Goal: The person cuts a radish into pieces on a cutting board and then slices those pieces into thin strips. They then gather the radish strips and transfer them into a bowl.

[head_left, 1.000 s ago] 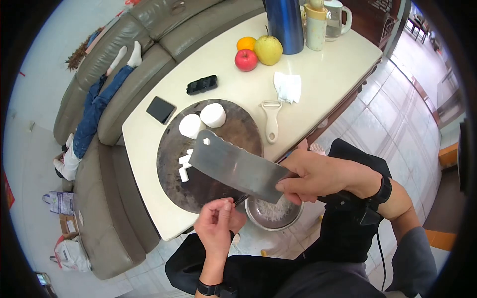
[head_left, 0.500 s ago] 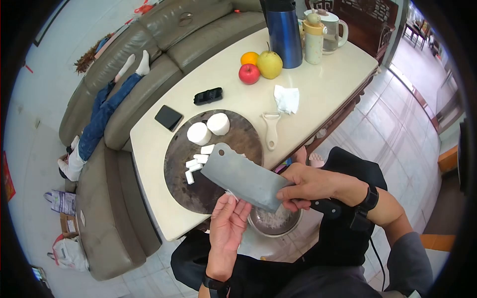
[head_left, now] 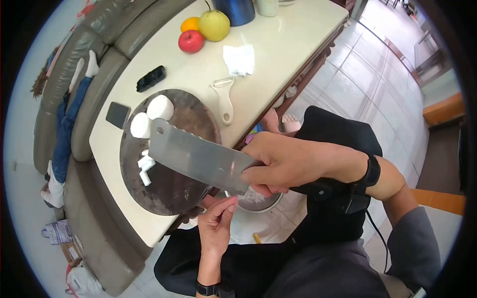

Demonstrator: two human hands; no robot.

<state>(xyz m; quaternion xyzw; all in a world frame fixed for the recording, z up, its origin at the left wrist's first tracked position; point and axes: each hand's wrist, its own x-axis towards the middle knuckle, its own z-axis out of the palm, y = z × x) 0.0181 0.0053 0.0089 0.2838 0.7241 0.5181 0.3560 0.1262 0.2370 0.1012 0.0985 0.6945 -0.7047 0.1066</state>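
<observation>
My right hand [head_left: 285, 161] grips the handle of a metal cleaver [head_left: 196, 156], its broad blade tilted above the round dark chopping board [head_left: 174, 198]. Near the blade's lower corner, my left hand [head_left: 215, 228] has thumb and fingertips pinched together; anything between them is too small to make out. On the board stand two thick white peeled vegetable chunks [head_left: 160, 107]. Several small white cut pieces [head_left: 145, 170] lie beside them, partly covered by the blade. Beneath my hands, below the table edge, sits a metal bowl [head_left: 271, 204] with whitish contents, partly hidden.
On the cream table [head_left: 293, 54] are a white peeler [head_left: 225, 102], a tissue [head_left: 239, 60], a pear [head_left: 214, 26], an apple [head_left: 191, 41], an orange [head_left: 190, 25], a black case [head_left: 151, 79] and a phone [head_left: 118, 115]. Someone's legs [head_left: 67, 129] rest on the sofa.
The view has shifted, so the table sits further left and up. My left hand has come away from the cleaver blade, its fingers now pinched near the bowl. The blade has tilted.
</observation>
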